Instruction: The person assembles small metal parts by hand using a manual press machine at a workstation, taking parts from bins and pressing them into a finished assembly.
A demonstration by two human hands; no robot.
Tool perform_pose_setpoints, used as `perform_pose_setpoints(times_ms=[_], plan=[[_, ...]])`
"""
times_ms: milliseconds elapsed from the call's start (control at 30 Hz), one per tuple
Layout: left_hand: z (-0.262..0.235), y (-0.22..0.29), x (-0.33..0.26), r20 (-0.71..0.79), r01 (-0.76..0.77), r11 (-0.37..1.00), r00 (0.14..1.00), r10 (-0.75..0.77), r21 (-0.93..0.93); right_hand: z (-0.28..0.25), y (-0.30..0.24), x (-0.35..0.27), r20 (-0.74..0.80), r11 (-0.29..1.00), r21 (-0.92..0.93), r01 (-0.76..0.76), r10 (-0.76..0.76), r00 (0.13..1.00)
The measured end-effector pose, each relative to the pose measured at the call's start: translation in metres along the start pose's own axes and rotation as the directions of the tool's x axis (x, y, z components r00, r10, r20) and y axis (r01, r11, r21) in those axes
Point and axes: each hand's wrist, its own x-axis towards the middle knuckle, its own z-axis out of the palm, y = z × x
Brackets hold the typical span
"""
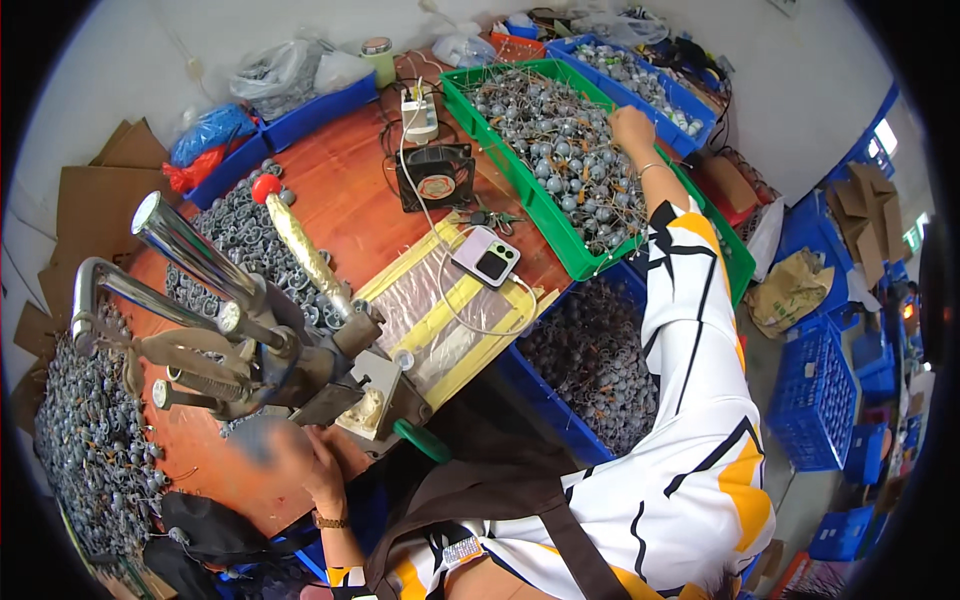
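My right hand (pixel 632 130) is stretched out over the far right side of a green crate (pixel 572 262) heaped with small grey round parts (pixel 560 160) that have thin wires and orange-brown bits. Its fingers are curled in; what they hold, if anything, is too small to make out. My left hand (pixel 312 470) is low beside a metal hand press (pixel 250 340), near the work table's front edge. A blur covers its fingers and a greyish patch by them, so its grip is unclear. The press has chromed bars and a yellow-wrapped lever (pixel 300 245) with a red ball.
Loose grey ring-like parts lie behind the press and in a large heap (pixel 95 440) at left. On the table (pixel 345 170) are a black fan (pixel 436 178), a power strip (pixel 418 112) and a phone (pixel 486 256) on a cable. A blue crate (pixel 540 385) of wired parts stands below the green one.
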Motion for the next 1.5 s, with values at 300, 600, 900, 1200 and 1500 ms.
perform_pose_setpoints(times_ms=[300,600,900,1200,1500], plan=[[-0.005,-0.006,0.006,-0.187,-0.069,0.991,0.981,0.046,-0.117,-0.133,-0.025,0.032,-0.268,0.084,0.960,0.268,-0.011,0.963],[-0.048,-0.001,0.018,0.314,0.512,0.441,0.837,-0.447,-0.737,-0.161,-0.088,-0.091,0.040,-0.386,0.905,-0.180,-0.342,0.939],[-0.017,0.046,0.004,0.031,-0.117,0.975,0.992,0.125,-0.188,-0.139,-0.135,-0.360,0.201,-0.106,0.949,-0.297,-0.522,0.829],[0.004,0.070,0.005,0.162,-0.243,0.970,0.956,0.243,-0.020,-0.124,-0.146,-0.431,0.181,-0.066,0.939,-0.338,-0.740,0.648],[0.013,0.070,0.016,0.163,0.056,0.966,0.987,-0.015,-0.254,-0.124,-0.154,-0.433,0.143,-0.112,0.942,-0.316,-0.718,0.681]])
